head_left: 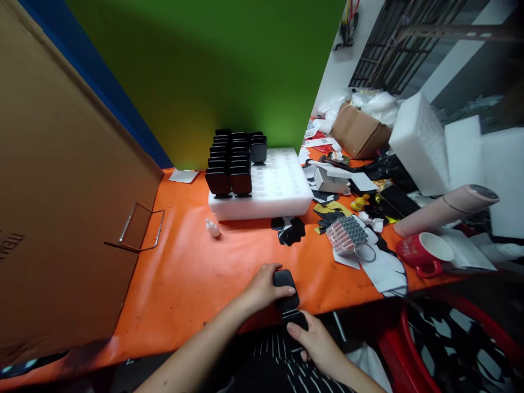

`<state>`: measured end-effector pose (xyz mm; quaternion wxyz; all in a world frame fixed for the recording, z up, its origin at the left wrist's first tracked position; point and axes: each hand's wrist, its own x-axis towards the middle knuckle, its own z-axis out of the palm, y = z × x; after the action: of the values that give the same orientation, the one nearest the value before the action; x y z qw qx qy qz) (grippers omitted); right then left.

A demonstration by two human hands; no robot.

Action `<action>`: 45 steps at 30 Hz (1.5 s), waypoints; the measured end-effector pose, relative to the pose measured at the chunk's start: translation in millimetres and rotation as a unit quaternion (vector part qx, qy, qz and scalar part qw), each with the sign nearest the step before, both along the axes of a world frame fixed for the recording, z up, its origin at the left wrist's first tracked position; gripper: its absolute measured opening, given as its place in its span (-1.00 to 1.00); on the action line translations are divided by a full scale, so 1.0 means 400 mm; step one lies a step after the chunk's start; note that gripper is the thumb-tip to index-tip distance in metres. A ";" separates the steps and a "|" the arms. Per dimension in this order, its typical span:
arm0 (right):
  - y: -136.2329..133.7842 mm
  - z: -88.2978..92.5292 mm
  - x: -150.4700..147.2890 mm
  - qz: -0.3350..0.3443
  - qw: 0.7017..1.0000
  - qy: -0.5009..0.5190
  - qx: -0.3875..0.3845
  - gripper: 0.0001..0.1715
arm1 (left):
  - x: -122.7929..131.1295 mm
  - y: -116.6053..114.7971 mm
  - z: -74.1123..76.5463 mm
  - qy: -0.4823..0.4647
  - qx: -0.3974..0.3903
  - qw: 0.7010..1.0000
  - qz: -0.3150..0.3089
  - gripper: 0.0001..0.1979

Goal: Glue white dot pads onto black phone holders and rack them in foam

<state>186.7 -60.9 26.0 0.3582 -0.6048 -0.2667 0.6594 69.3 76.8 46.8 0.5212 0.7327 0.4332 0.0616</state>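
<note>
A black hinged case (pixel 284 278) is folded open over the front edge of the orange table. My left hand (pixel 264 287) grips its upper half, thumb on the inner face. Around the lower half closes my right hand (pixel 315 339), thumb pressed on top. Beyond my hands, a small heap of black flat pieces (pixel 292 232) lies on the table. Behind it stands a white foam block (pixel 282 180), its left part filled with rows of upright black rounded-square cases (pixel 240 182). A small white dropper bottle (pixel 213 228) stands left of the heap.
A big cardboard box (pixel 73 180) borders the left, with a bent wire stand (pixel 141 229) beside it. A green panel (pixel 213 71) rises behind. Clutter fills the right side, including a red mug (pixel 423 254), a pink flask (pixel 446 210) and a clear plastic basket (pixel 347 234).
</note>
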 end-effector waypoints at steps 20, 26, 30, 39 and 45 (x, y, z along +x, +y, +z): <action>0.626 0.414 0.206 0.021 0.842 -0.342 0.416 -0.70 | -0.185 0.088 0.011 0.014 0.299 0.943 0.146 -0.68; 0.949 0.440 0.208 0.105 0.787 -0.427 0.433 -0.74 | -0.229 0.090 -0.134 0.071 0.467 0.880 0.058 -0.78; 1.014 0.431 0.203 0.153 0.785 -0.419 0.429 -0.73 | -0.218 0.089 -0.113 0.091 0.462 0.880 0.067 -0.79; 1.070 0.384 0.226 0.210 0.786 -0.435 0.385 -0.69 | -0.215 0.089 -0.098 0.086 0.402 0.909 0.068 -0.76; 1.059 0.325 0.197 0.180 0.791 -0.452 0.372 -0.72 | -0.215 0.089 -0.084 0.062 0.372 0.923 0.072 -0.77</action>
<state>265.3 362.7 156.1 0.2690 -0.5953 -0.7265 0.2132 -16.8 112.4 13.3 0.1774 0.8431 0.4624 0.2097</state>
